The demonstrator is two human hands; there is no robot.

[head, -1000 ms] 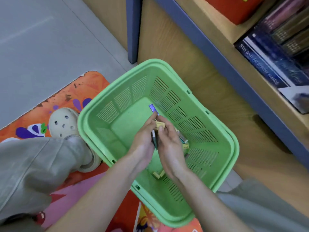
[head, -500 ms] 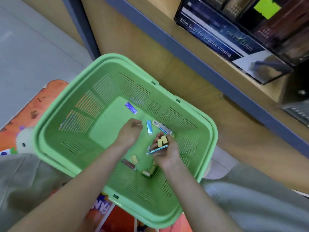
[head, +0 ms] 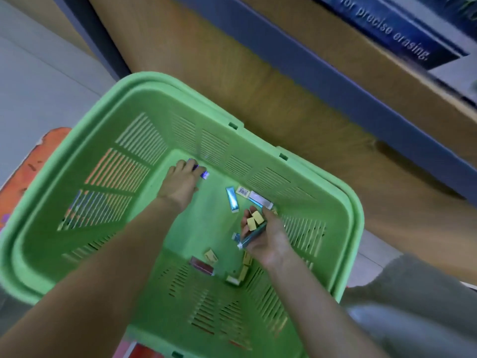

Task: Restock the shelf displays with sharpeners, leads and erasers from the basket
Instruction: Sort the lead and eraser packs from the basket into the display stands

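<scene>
The person's arms are bare along all that shows of them, the left forearm [head: 103, 267] and the right forearm [head: 322, 306] alike. Each ends in a bare hand, the left hand [head: 180, 183] and the right hand [head: 268, 241]. Loose grey cloth trousers [head: 418, 301] cover a leg at the lower right, softly creased and blurred. A sliver of the same grey cloth [head: 7, 308] shows at the lower left edge.

The basket [head: 144, 81] is open on top, walled all round. Loose packs [head: 231, 200] clutter its floor right and near; the floor's middle lies bare.
</scene>
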